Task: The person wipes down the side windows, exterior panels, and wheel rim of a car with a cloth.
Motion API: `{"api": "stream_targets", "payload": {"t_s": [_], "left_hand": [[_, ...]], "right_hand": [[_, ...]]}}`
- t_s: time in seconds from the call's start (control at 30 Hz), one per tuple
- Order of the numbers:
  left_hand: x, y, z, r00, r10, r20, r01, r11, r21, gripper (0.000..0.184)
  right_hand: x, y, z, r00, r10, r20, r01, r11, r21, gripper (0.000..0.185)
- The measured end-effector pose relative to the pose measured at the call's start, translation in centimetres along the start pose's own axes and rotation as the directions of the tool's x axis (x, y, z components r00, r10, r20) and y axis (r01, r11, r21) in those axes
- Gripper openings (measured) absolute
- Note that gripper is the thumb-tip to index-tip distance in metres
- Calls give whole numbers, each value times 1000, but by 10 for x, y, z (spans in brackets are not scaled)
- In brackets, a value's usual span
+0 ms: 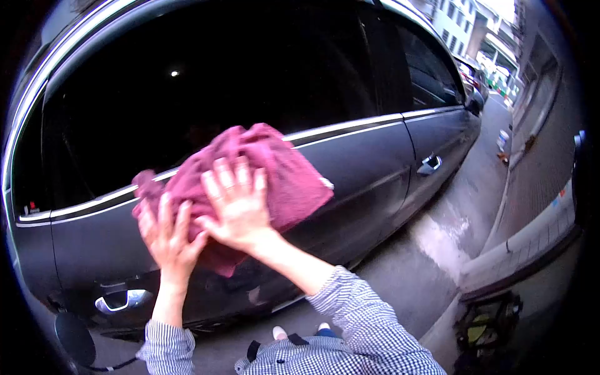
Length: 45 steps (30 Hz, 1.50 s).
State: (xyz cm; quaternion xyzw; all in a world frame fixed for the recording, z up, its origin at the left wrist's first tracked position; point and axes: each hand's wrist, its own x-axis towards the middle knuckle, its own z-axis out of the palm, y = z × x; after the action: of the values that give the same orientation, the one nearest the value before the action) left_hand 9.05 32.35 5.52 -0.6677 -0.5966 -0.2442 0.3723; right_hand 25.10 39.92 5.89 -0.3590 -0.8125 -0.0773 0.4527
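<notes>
A crumpled pink-red cloth [294, 181] lies against the side of a dark car [356, 162], over the chrome window trim and the upper door panel. My right hand [237, 203] presses flat on the cloth's middle, fingers spread. Lower and to the left, my left hand [170, 234] rests on the cloth's edge with its fingers stretched out. The two thumbs are close together. Part of the trim and door is hidden behind the cloth.
Chrome handles show on the rear door [123, 301] and the front door [430, 164]. A round dark flap [75, 339] stands out at lower left. A wall [544, 131] and a raised kerb [519, 262] run along the right, beside the wet pavement [444, 240].
</notes>
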Motion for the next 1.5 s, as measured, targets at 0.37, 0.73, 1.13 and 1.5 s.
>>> {"api": "stream_targets", "payload": {"t_s": [0.37,0.73,1.13,1.5], "left_hand": [[-59,-4,-21,989,-107,104,87,979,182,63],[16,142,21,988,-1,151,-14,995,99,83],[146,370,93,923,373,91,-344,909,-233,84],[75,417,133,698,715,28,-713,699,-66,67]], "right_hand": [[-32,-21,17,994,-95,-51,103,975,198,70],[-74,120,-50,999,1,-49,-3,1000,-26,65],[-150,353,-138,923,194,-332,-301,902,-310,79],[-228,339,-89,624,591,-511,-692,721,-11,73]]}}
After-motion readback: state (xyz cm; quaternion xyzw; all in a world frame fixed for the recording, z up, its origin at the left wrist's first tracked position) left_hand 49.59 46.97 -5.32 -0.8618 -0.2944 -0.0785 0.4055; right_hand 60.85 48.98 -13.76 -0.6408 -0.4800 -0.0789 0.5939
